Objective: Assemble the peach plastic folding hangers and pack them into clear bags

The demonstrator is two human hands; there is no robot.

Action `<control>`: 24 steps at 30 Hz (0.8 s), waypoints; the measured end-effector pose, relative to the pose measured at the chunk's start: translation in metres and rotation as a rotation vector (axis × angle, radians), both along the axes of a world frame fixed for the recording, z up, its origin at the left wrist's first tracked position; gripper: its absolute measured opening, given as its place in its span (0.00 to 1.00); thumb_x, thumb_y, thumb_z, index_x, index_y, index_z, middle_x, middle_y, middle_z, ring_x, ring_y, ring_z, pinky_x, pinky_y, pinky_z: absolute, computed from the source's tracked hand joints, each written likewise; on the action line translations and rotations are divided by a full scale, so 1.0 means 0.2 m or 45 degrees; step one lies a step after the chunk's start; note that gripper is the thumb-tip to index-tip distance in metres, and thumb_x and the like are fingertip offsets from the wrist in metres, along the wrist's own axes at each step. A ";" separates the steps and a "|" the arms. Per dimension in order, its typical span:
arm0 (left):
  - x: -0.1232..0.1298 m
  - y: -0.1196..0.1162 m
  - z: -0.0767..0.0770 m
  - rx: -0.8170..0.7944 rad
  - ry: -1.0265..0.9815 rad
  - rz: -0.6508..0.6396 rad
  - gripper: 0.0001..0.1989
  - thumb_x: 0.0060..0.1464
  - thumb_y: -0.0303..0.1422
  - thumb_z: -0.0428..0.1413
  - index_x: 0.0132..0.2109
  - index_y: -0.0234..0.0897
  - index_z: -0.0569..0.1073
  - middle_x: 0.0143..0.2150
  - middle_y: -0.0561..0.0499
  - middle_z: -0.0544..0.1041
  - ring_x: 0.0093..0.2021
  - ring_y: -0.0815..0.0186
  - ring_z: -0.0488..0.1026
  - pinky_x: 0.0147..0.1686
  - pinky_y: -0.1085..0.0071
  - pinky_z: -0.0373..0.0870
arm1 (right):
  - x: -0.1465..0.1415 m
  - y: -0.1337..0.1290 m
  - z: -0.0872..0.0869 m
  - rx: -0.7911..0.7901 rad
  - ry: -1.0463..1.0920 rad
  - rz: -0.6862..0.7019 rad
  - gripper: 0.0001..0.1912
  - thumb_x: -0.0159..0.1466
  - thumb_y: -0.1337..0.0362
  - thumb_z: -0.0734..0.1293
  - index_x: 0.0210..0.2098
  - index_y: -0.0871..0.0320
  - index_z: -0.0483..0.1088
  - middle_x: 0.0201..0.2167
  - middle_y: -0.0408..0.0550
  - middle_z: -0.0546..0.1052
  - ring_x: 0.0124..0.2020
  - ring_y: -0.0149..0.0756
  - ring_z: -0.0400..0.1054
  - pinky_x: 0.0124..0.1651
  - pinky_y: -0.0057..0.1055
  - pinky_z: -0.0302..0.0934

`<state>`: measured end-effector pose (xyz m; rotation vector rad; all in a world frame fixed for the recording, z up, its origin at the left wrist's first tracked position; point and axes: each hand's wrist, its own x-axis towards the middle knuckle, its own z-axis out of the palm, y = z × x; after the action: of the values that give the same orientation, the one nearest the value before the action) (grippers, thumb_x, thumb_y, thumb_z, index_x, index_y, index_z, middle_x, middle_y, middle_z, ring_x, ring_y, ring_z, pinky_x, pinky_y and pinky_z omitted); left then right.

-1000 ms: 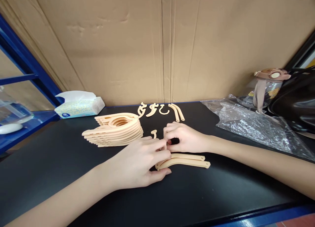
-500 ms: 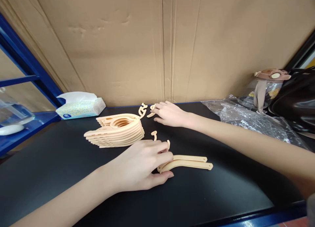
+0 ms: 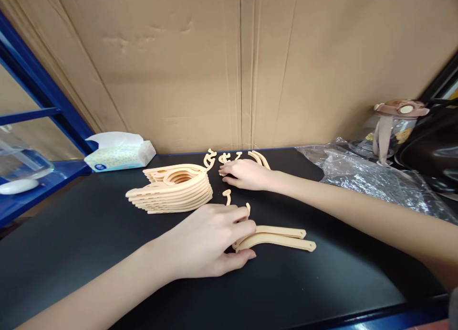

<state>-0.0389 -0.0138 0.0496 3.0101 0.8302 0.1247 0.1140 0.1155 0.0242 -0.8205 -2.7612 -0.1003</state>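
Observation:
My left hand (image 3: 214, 237) lies over the left ends of two long curved beige strips (image 3: 282, 239) with holes at their tips. Its thumb is apart from the bent fingers, and the strips show in the gap. Close beyond its fingers are a small beige piece with a round head (image 3: 227, 195) and a short curved tip (image 3: 248, 208), partly hidden. Farther back, my right hand (image 3: 248, 174) pinches a small beige curved piece (image 3: 221, 174), mostly covered by its fingertips. Just behind it lie small beige hook-like pieces (image 3: 224, 158). A stack of beige looped plastic frames (image 3: 171, 196) stands left of both hands.
A tissue pack (image 3: 119, 153) stands at the back left beside a blue metal frame (image 3: 71, 124). More curved strips (image 3: 259, 158) lie behind my right wrist. Crumpled clear plastic (image 3: 361, 182) and a drinking bottle (image 3: 397, 124) are on the right. Cardboard (image 3: 171, 72) closes off the back.
My right hand has drawn slightly nearer with the small curved piece, uncovering small pieces and curved strips behind it. My left hand stays at the long strips. The view has shifted slightly.

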 end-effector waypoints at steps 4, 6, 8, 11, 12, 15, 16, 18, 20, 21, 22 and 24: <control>0.00 0.00 0.00 -0.001 0.001 0.006 0.10 0.60 0.39 0.52 0.34 0.38 0.66 0.33 0.55 0.67 0.27 0.69 0.63 0.27 0.72 0.55 | 0.10 -0.07 -0.02 -0.040 0.038 0.091 0.15 0.68 0.64 0.59 0.50 0.61 0.71 0.52 0.51 0.74 0.53 0.39 0.69 0.52 0.34 0.64; 0.00 -0.01 0.00 0.002 -0.004 0.006 0.10 0.60 0.39 0.52 0.34 0.38 0.66 0.33 0.55 0.66 0.26 0.69 0.63 0.27 0.72 0.55 | 0.17 -0.13 -0.01 -0.118 0.091 0.158 0.16 0.68 0.64 0.59 0.51 0.61 0.71 0.54 0.50 0.73 0.56 0.38 0.66 0.57 0.34 0.61; 0.00 -0.01 0.00 0.002 -0.009 0.003 0.10 0.60 0.39 0.52 0.34 0.38 0.66 0.32 0.55 0.66 0.27 0.69 0.62 0.26 0.72 0.55 | 0.25 -0.18 0.00 -0.217 0.153 0.196 0.15 0.68 0.64 0.60 0.49 0.59 0.73 0.55 0.49 0.72 0.57 0.38 0.65 0.59 0.34 0.60; 0.00 -0.01 0.00 -0.007 -0.012 0.002 0.10 0.59 0.39 0.52 0.33 0.38 0.66 0.31 0.56 0.65 0.27 0.69 0.63 0.27 0.71 0.55 | 0.37 -0.27 0.01 -0.341 0.224 0.184 0.13 0.66 0.64 0.63 0.48 0.58 0.74 0.54 0.47 0.73 0.56 0.36 0.67 0.60 0.32 0.60; 0.00 -0.01 0.00 -0.010 -0.013 0.002 0.10 0.59 0.38 0.52 0.33 0.38 0.66 0.31 0.56 0.65 0.27 0.69 0.63 0.27 0.71 0.55 | 0.41 -0.30 0.01 -0.374 0.244 0.176 0.13 0.65 0.63 0.63 0.46 0.57 0.75 0.53 0.47 0.73 0.55 0.36 0.67 0.59 0.32 0.60; 0.01 -0.01 0.00 -0.013 -0.015 0.009 0.10 0.59 0.39 0.53 0.33 0.38 0.66 0.32 0.56 0.65 0.27 0.69 0.63 0.27 0.71 0.55 | 0.53 -0.38 0.01 -0.535 0.335 0.114 0.10 0.62 0.60 0.67 0.39 0.56 0.78 0.48 0.45 0.77 0.50 0.35 0.71 0.56 0.29 0.64; 0.01 -0.01 0.00 -0.015 -0.013 0.010 0.10 0.59 0.39 0.53 0.33 0.38 0.66 0.32 0.56 0.65 0.27 0.69 0.63 0.27 0.71 0.56 | 0.56 -0.40 0.02 -0.595 0.377 0.090 0.09 0.61 0.59 0.68 0.36 0.56 0.78 0.46 0.45 0.78 0.49 0.36 0.72 0.55 0.29 0.65; 0.01 -0.02 0.00 -0.019 -0.010 0.010 0.09 0.59 0.38 0.53 0.34 0.38 0.66 0.32 0.56 0.65 0.27 0.69 0.63 0.27 0.71 0.56 | 0.62 -0.43 0.03 -0.727 0.425 0.026 0.10 0.60 0.58 0.69 0.34 0.57 0.78 0.40 0.45 0.80 0.46 0.37 0.74 0.51 0.29 0.67; 0.01 -0.02 0.00 -0.012 -0.010 0.005 0.08 0.59 0.38 0.53 0.34 0.39 0.67 0.32 0.56 0.66 0.27 0.69 0.63 0.27 0.71 0.56 | 0.66 -0.44 0.05 -0.748 0.450 -0.051 0.12 0.61 0.56 0.68 0.34 0.57 0.78 0.35 0.45 0.81 0.40 0.36 0.76 0.45 0.30 0.69; 0.02 -0.02 0.00 -0.005 -0.010 0.003 0.08 0.59 0.37 0.52 0.35 0.39 0.67 0.32 0.56 0.66 0.27 0.69 0.63 0.27 0.71 0.56 | 0.67 -0.45 0.06 -0.688 0.449 -0.087 0.13 0.62 0.55 0.66 0.35 0.57 0.78 0.33 0.45 0.81 0.37 0.35 0.75 0.42 0.30 0.69; 0.02 -0.02 0.00 0.000 -0.009 0.000 0.08 0.59 0.37 0.52 0.35 0.39 0.67 0.33 0.55 0.66 0.27 0.69 0.63 0.27 0.71 0.56 | 0.67 -0.44 0.07 -0.584 0.428 -0.125 0.13 0.63 0.55 0.65 0.36 0.57 0.77 0.33 0.45 0.80 0.35 0.35 0.75 0.40 0.30 0.68; 0.02 -0.02 0.00 0.004 -0.006 -0.003 0.07 0.59 0.37 0.52 0.35 0.38 0.67 0.33 0.55 0.67 0.27 0.69 0.64 0.27 0.72 0.57 | 0.66 -0.43 0.09 -0.320 0.316 -0.208 0.14 0.64 0.54 0.63 0.36 0.56 0.76 0.33 0.46 0.79 0.34 0.35 0.73 0.38 0.32 0.65</control>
<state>-0.0340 -0.0175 0.0504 3.0125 0.8271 0.1337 0.2457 0.0285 0.0424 -1.0435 -2.5004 0.3040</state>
